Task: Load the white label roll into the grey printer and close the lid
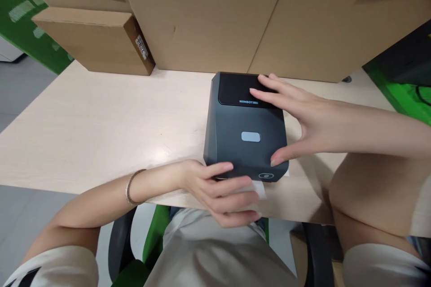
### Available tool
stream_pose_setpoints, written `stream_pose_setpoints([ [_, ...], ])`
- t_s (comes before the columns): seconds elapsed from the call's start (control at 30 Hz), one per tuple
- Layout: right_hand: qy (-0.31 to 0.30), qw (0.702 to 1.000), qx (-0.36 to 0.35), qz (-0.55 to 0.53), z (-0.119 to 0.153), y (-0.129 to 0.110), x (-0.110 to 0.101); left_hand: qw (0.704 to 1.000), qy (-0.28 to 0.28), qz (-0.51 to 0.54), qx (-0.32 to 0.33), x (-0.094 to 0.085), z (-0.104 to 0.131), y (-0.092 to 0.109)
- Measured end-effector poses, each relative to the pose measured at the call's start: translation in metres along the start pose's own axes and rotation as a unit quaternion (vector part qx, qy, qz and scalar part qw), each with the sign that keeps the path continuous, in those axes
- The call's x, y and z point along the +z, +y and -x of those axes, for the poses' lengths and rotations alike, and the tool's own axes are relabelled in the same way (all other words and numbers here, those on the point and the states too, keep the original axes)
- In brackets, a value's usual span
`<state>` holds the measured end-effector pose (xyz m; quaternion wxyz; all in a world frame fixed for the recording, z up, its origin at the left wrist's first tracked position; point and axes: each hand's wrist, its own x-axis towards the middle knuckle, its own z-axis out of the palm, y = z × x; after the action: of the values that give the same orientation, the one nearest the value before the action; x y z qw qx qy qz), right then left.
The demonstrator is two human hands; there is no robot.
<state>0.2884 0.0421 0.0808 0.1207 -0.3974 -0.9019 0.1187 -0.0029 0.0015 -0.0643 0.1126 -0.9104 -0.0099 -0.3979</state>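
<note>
Only the head view here. The dark grey NIIMBOT device [225, 139] sits right of centre on the pale worktop [101, 121]. Its back edge is right by the bottom of the big cartons [208, 22], and I can't tell if they touch, so there's pretty much no room behind. Up front there's just a narrow strip before the worktop edge, and the left hand [205, 186] is hanging over it. Widest room by far is off to the left, between the smaller box [90, 42] and the left forearm. The right side is tighter, with the right forearm cutting across it.

The right hand [305, 116] has its fingers wide apart: fingertips over the black panel [232, 87], thumb by the front right corner. Left fingers are loosely spread, one over the device's front edge, the others just in front; can't tell if they touch, and that thumb is hidden.

Counting up: one device, one pale button [251, 136], one oval mark [266, 176], one bracelet [128, 188] (left wrist), one smaller box with one label [142, 47], two big carton faces side by side. The other cartons are cut off up top, so no count there.
</note>
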Motion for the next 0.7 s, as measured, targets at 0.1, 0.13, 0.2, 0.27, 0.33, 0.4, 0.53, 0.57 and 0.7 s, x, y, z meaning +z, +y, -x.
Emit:
stream_pose_setpoints([
  [0.1, -0.002, 1.0, -0.017, -0.003, -0.001, 0.003, 0.001, 0.988, 0.111, -0.103, 0.039, -0.017, -0.018, -0.006],
  [0.13, -0.001, 1.0, -0.024, 0.0, -0.002, 0.006, 0.003, 0.984, 0.107, -0.14, 0.018, -0.023, -0.024, -0.008],
  [0.2, 0.004, 0.999, -0.041, 0.006, -0.003, 0.012, 0.006, 0.981, 0.059, -0.184, -0.015, -0.032, -0.032, -0.011],
  [0.27, 0.01, 0.999, -0.05, 0.01, -0.004, 0.016, 0.008, 0.98, 0.038, -0.195, -0.017, -0.037, -0.036, -0.011],
  [0.33, 0.01, 0.999, -0.047, 0.012, -0.004, 0.016, 0.008, 0.981, 0.045, -0.19, -0.008, -0.037, -0.037, -0.008],
  [0.4, 0.003, 0.999, -0.037, 0.012, -0.003, 0.015, 0.008, 0.981, 0.053, -0.184, -0.008, -0.035, -0.037, -0.006],
  [0.53, -0.01, 1.0, -0.027, 0.009, 0.0, 0.012, 0.006, 0.982, 0.068, -0.175, -0.012, -0.033, -0.036, -0.007],
  [0.57, -0.012, 1.0, -0.026, 0.008, 0.0, 0.01, 0.004, 0.982, 0.072, -0.172, -0.007, -0.034, -0.036, -0.009],
  [0.7, -0.013, 1.0, -0.02, 0.001, 0.004, -0.01, -0.004, 0.992, 0.057, -0.11, 0.029, -0.043, -0.035, -0.024],
])
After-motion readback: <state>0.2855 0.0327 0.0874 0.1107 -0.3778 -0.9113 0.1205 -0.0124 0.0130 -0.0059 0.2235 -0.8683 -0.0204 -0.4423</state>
